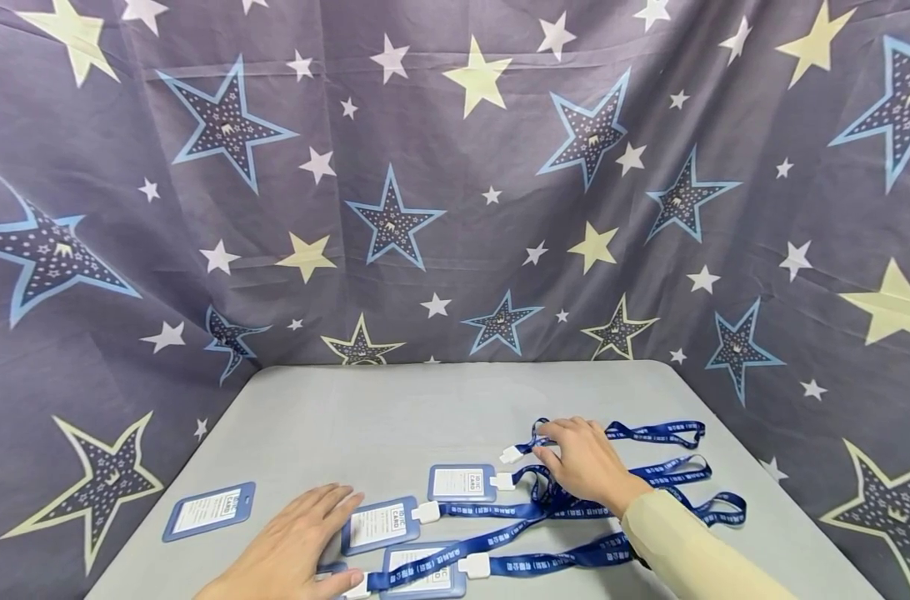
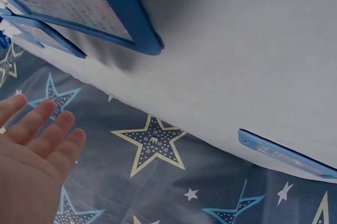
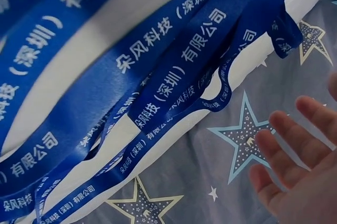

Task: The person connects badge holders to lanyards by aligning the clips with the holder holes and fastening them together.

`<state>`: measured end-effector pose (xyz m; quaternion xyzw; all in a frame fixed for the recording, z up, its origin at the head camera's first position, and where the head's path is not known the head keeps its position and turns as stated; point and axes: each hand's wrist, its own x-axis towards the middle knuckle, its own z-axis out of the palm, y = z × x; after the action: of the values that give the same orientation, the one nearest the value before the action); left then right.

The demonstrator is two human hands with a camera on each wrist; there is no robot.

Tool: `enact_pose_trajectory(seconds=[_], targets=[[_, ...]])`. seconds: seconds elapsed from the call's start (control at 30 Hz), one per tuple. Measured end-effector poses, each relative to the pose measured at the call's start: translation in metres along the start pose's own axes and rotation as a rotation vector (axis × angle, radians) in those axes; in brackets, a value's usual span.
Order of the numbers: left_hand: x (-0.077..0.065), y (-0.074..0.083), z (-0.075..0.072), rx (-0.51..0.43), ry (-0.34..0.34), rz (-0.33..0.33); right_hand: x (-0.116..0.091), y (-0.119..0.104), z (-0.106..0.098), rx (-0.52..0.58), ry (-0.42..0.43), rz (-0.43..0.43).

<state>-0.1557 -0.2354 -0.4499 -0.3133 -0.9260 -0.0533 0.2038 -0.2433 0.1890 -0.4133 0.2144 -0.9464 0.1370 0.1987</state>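
Note:
My left hand [image 1: 297, 542] is over the near left of the table, fingers extended beside a blue-framed badge holder [image 1: 381, 527]. Its thumb lies by the white clip [image 1: 359, 588] of a lanyard, and another badge holder under this hand is mostly hidden. In the left wrist view, the palm and straight fingers [image 2: 45, 134] show with nothing in them. My right hand [image 1: 586, 462] is over the blue printed lanyards [image 1: 526, 510], its fingers close above the farthest one. From the right wrist, lanyards [image 3: 174, 66] spread beside the relaxed fingers [image 3: 289, 145].
A lone badge holder [image 1: 209, 511] without a lanyard lies at the left of the grey table [image 1: 350, 417]. More badge holders on lanyards, one farther back [image 1: 461, 483] and one nearer [image 1: 417, 583], lie in the middle. The farthest lanyard's clip [image 1: 511, 454] bears no holder. A star-patterned curtain [image 1: 425, 167] hangs around the table.

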Motion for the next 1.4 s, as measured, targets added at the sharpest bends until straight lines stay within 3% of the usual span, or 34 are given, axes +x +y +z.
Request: enact_pose_trajectory(seconds=[0.47, 0.73, 1.07, 1.4], targets=[[0.001, 0.002, 0.000, 0.007, 0.025, 0.020, 0.021, -0.002, 0.013, -0.001, -0.047, -0.013], [0.006, 0.008, -0.001, -0.025, -0.007, 0.005, 0.026, 0.001, 0.023, -0.015, -0.079, 0.009], [0.012, 0.012, 0.000, -0.025, -0.040, 0.034, 0.028, 0.000, 0.036, -0.043, -0.139, 0.032], [0.013, 0.012, 0.001, -0.007, 0.001, 0.062, 0.029, -0.001, 0.052, -0.126, -0.193, -0.005]])
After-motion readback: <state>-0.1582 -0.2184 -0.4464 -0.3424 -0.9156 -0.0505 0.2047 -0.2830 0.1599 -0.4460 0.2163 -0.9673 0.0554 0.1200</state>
